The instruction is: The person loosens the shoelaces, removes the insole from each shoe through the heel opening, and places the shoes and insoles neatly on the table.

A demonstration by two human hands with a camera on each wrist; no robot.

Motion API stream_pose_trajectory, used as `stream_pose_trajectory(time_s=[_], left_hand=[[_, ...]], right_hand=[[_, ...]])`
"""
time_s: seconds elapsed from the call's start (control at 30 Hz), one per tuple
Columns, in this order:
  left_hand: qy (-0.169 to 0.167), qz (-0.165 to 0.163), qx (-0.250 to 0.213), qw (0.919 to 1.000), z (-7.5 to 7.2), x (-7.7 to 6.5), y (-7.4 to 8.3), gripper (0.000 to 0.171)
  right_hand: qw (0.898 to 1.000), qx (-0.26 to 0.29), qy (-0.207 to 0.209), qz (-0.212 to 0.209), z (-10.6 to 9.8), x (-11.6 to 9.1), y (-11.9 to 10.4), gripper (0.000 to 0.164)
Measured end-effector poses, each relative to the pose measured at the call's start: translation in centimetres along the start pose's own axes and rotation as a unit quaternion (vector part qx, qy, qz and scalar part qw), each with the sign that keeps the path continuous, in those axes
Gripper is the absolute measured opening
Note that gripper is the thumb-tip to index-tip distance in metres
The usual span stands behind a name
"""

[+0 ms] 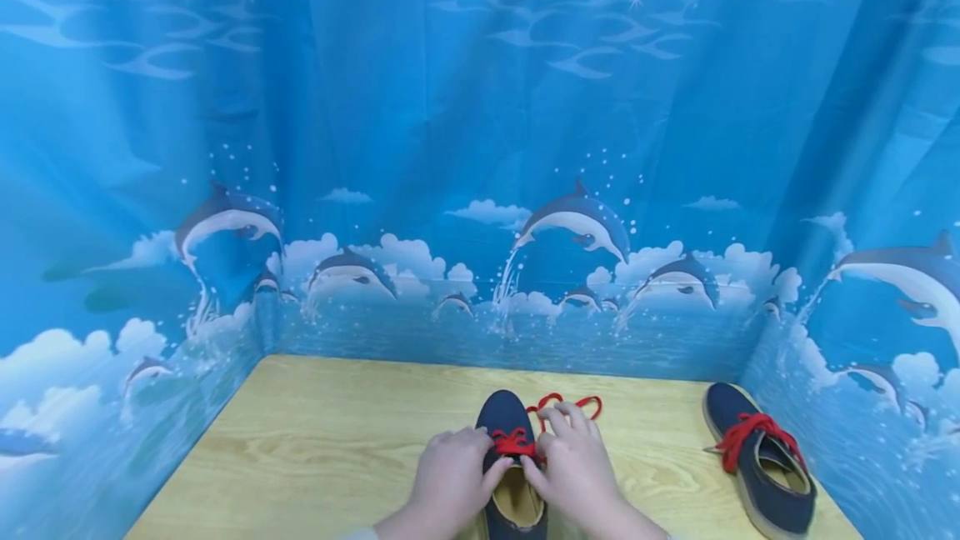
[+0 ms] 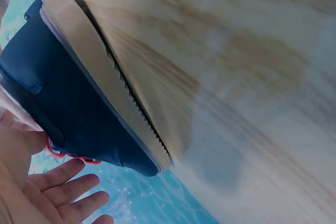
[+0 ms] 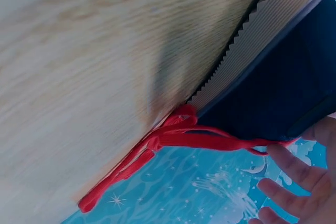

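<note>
A navy canvas shoe (image 1: pixel 504 411) with a tan sole stands upright on the wood-grain board, toe pointing away. Its red lace (image 1: pixel 513 442) crosses the front of the opening, and a long loose end trails onto the board at the right. On the shoe's left side is my left hand (image 1: pixel 452 469). Its thumb touches the upper by the laces, with the other fingers spread in the left wrist view. At the opposite side, my right hand (image 1: pixel 576 458) has its thumb at the opening's edge. One fingertip (image 3: pixel 275 150) meets the lace in the right wrist view.
A second navy shoe (image 1: pixel 780 486) with a red lace tied in a bow lies at the board's right edge. Blue curtains (image 1: pixel 480 148) printed with dolphins enclose the back and both sides of the wood-grain board (image 1: pixel 322 440).
</note>
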State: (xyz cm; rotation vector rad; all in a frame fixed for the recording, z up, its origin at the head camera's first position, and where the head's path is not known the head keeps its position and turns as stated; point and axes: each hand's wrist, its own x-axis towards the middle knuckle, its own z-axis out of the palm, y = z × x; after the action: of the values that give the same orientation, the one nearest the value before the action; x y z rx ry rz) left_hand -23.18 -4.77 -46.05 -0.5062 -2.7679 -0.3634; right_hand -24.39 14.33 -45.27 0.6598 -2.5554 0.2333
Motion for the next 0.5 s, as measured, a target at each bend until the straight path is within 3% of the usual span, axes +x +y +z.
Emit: stream_pose_trajectory(time_s=[0.2, 0.5], left_hand=[[0.047, 0.018, 0.043, 0.9978, 0.73, 0.18, 0.25, 0.033], [0.088, 0.031, 0.060, 0.9939, 0.68, 0.22, 0.47, 0.021]], right_hand=[[0.998, -0.045, 0.006, -0.036, 0.52, 0.14, -0.11, 0.031], [0.999, -0.044, 0.013, -0.023, 0.13, 0.03, 0.34, 0.022]])
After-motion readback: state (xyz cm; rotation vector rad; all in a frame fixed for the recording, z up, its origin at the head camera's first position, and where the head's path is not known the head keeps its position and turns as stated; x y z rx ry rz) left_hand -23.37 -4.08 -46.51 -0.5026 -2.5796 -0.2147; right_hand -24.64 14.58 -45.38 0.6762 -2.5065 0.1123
